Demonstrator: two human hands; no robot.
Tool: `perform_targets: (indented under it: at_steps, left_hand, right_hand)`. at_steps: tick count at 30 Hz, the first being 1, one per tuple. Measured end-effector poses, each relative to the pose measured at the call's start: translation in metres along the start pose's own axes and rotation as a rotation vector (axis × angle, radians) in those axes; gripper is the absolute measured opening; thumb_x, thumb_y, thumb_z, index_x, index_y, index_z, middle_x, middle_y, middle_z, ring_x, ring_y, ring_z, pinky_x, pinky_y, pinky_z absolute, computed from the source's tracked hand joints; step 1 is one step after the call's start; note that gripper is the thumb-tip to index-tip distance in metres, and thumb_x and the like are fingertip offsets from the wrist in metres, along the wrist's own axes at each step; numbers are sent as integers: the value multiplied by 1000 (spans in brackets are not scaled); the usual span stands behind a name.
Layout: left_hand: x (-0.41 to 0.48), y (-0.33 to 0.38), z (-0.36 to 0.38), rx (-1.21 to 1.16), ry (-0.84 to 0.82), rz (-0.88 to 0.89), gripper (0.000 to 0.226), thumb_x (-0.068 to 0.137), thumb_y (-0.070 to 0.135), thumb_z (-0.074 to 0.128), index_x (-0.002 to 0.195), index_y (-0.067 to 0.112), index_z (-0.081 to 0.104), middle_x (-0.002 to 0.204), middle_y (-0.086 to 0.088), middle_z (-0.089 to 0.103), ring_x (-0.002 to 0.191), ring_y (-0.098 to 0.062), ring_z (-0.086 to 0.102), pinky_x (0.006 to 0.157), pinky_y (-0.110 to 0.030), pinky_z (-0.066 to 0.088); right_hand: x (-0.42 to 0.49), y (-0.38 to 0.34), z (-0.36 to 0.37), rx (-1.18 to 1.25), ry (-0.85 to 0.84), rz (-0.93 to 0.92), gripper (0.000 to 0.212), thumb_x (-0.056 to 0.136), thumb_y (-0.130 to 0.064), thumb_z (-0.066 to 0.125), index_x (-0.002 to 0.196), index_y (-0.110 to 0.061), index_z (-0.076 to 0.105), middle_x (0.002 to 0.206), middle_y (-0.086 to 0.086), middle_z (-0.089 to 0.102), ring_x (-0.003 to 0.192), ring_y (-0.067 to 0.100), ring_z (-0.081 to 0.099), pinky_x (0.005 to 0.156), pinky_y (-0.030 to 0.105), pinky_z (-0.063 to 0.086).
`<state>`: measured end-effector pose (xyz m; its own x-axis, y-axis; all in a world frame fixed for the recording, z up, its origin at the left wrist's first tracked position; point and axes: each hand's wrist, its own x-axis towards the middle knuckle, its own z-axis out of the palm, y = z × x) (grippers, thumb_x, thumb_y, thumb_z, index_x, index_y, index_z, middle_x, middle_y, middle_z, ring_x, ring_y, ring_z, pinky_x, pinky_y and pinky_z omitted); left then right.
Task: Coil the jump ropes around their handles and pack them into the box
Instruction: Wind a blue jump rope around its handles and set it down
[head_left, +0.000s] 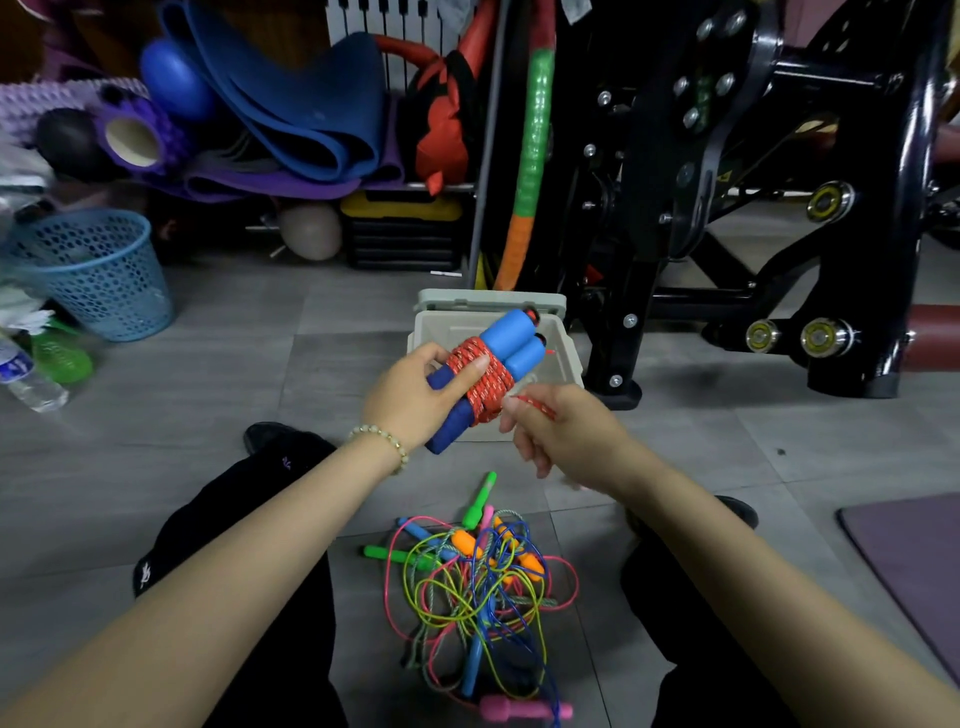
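Keep the last turn of the red rope snug against the coils, then tuck its end under a wrap so it cannot spring loose. Your left hand grips the two blue handles, fingers curled round them and over the coils, near the open box. Your right hand pinches the rope's free end just beside the bundle. The other ropes lie tangled on the floor.

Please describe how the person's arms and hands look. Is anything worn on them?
Both forearms are bare, with no sleeves in view, and neither hand wears a glove. The left hand has a bracelet of pale round beads at its wrist. The right hand shows no bracelet or watch.
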<state>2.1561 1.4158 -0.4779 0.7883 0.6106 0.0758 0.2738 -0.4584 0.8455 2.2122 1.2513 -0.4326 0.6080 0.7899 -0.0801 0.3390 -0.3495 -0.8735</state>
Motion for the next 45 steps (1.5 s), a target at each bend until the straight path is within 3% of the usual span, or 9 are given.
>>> perform_targets:
  at_steps: [4, 10, 16, 19, 24, 32, 36, 41, 45]
  left_hand:
    - [-20, 15, 9, 255, -31, 181, 38, 91, 61, 26, 78, 30, 45, 72, 1, 59, 75, -25, 57, 66, -35, 43]
    - [-20, 23, 7, -258, -155, 28, 31, 103, 37, 21, 92, 24, 47, 99, -2, 56, 94, -14, 51, 84, -24, 38]
    - [-21, 26, 5, -847, -402, -299, 20, 97, 41, 39, 100, 23, 49, 105, -14, 59, 96, -29, 59, 96, -57, 45]
    - [-22, 26, 8, -945, -396, -268, 16, 92, 36, 48, 97, 21, 45, 92, -7, 64, 81, -21, 64, 90, -46, 50]
    - [-23, 21, 10, -824, -308, -227, 42, 83, 24, 64, 114, 22, 37, 96, 4, 64, 84, -12, 62, 74, -28, 50]
    - [-29, 19, 14, -769, -341, -147, 59, 65, 32, 81, 117, 21, 54, 110, 1, 67, 103, -14, 63, 88, -26, 48]
    - [-28, 18, 11, -692, -381, -121, 79, 55, 46, 79, 123, 22, 48, 119, -3, 65, 112, -17, 61, 97, -32, 47]
    - [-34, 26, 9, -661, -394, -62, 63, 71, 31, 74, 125, 14, 45, 118, -5, 64, 111, -18, 61, 100, -33, 46]
    - [-25, 26, 3, -790, -402, -116, 31, 90, 27, 56, 120, 21, 49, 121, -3, 61, 106, -14, 60, 98, -31, 45]
  right_hand:
    - [5, -8, 0, 52, 85, -38, 36, 100, -19, 40, 67, -12, 52, 52, 1, 51, 37, 5, 44, 46, 17, 42]
    - [7, -3, -4, 177, 205, -106, 34, 101, -17, 39, 69, -11, 51, 51, 0, 52, 45, 4, 46, 52, 16, 43]
    - [2, 1, -3, 234, 152, -104, 31, 101, -15, 35, 75, -11, 51, 61, 4, 55, 62, 18, 52, 66, 32, 49]
    - [0, 4, -3, 130, 197, -101, 31, 101, -19, 37, 74, -14, 52, 58, -10, 52, 57, 3, 47, 64, 25, 44]
    - [-5, 9, -8, -394, 296, -142, 23, 98, -24, 46, 84, -11, 59, 65, -5, 52, 68, 19, 50, 67, 36, 41]
    - [-7, 2, 0, 355, 462, -116, 15, 89, -7, 62, 77, -9, 53, 62, 6, 61, 52, 7, 59, 56, 20, 52]
    - [-9, 1, 1, 354, 476, -193, 11, 84, -8, 67, 75, -14, 64, 65, -4, 66, 61, 6, 62, 61, 17, 52]
    - [-11, 0, 1, 208, 525, -271, 13, 82, -11, 71, 80, -19, 61, 67, 14, 60, 60, 11, 51, 59, 25, 47]
    - [-15, -3, -5, 214, 447, -289, 7, 84, -11, 68, 84, -18, 66, 78, 3, 67, 70, 11, 63, 70, 25, 54]
